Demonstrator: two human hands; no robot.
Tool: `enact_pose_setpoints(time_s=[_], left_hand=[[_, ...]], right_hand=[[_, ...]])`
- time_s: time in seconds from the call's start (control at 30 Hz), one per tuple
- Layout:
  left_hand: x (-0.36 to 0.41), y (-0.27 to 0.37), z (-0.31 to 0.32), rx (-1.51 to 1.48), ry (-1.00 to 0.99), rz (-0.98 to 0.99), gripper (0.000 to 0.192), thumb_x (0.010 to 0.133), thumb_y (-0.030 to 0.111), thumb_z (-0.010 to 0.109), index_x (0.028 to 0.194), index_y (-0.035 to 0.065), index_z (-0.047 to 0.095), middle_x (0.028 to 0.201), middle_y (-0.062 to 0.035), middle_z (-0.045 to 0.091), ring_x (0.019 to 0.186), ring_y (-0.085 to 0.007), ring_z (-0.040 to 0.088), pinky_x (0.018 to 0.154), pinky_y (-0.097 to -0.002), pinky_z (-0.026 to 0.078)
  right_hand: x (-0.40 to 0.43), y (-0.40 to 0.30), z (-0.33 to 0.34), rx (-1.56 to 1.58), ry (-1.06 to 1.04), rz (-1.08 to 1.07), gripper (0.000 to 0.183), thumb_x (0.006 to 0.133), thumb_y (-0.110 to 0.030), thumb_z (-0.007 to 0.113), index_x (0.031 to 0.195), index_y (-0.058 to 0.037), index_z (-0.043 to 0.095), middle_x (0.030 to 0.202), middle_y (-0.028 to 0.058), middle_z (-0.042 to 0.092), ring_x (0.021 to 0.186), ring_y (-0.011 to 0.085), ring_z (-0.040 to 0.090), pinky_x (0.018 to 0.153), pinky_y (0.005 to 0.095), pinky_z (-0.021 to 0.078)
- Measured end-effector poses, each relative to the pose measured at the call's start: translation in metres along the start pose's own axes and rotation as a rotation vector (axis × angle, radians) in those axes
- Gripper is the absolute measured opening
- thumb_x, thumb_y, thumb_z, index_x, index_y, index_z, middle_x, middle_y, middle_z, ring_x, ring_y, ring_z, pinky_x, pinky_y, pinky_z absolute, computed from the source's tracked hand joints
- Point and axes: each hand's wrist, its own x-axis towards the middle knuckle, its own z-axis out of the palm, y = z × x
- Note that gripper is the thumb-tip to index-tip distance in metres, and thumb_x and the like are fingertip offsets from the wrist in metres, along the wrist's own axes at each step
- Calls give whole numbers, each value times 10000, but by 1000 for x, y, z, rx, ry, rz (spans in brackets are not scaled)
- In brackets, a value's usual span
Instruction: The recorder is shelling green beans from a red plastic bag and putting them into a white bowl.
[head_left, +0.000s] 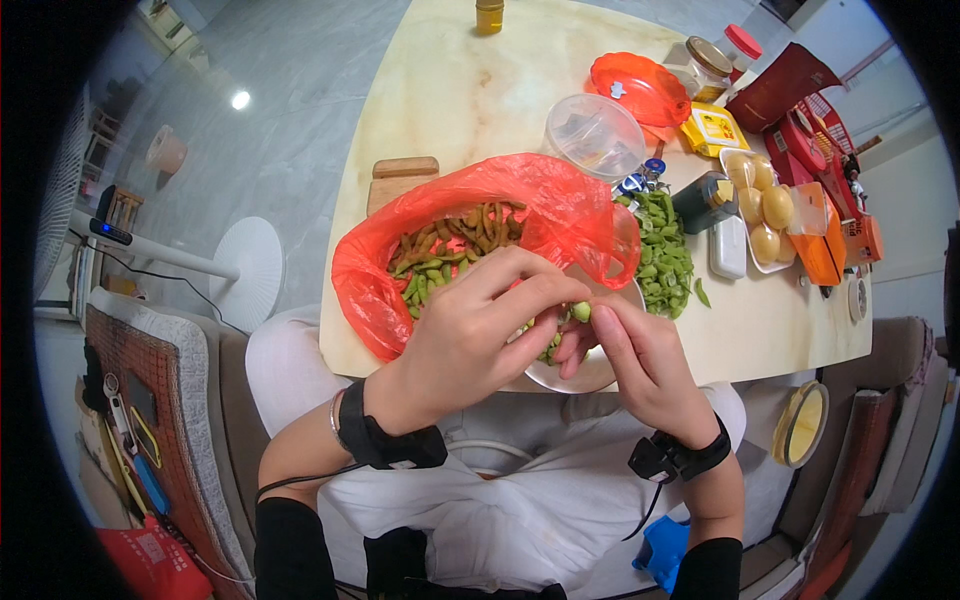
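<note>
My left hand (487, 322) and my right hand (645, 352) meet above a bowl (592, 375) at the table's near edge. Between their fingertips they pinch a green soybean pod (581, 311), with a pale green bean showing. Some shelled beans (551, 349) lie in the bowl, partly covered by my fingers. Left of the bowl a red plastic bag (480, 180) gapes, holding brownish pods (487, 225) and greener pods (427, 281). A heap of green pod shells (660, 255) lies just beyond my right hand.
Behind the bag stand a clear plastic tub (594, 135) and a wooden block (403, 169). To the right are a dark bottle (705, 202), a white box (727, 247) and a tray of round yellow fruit (765, 244). A yellow-lined bin (802, 424) stands below.
</note>
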Motion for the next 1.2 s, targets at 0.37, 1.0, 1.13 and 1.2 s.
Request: enact_pose_setpoints(time_s=[0.37,1.0,1.13,1.2], left_hand=[[3,9,2,-121,14,-69,271,819,-4,720,1088,17,699,968,-114,681,831,-188,681,676,-264,572],[-1,5,5,-157,80,-1,232,807,-4,749,1038,5,723,962,-106,730,840,-182,708,738,-275,569],[0,9,1,-487,-8,-365,219,840,2,733,1057,-15,718,979,-95,723,873,-132,691,769,-250,563],[2,9,-1,-600,-20,-433,217,848,4,729,1062,-22,716,986,-90,720,883,-117,683,779,-241,560]], right_hand=[[1,0,-1,-6,65,33,243,1068,-137,385,1008,29,553,791,78,639,688,135,650,659,272,527],[1,2,-1,124,54,25,263,1071,-143,382,973,24,560,768,71,649,653,122,645,638,260,522],[-2,3,2,-8,86,-39,225,1061,-111,399,968,14,561,749,66,636,626,118,629,600,255,510],[-3,4,1,-46,92,-60,212,1057,-102,405,966,11,560,736,61,624,609,118,616,584,257,504]])
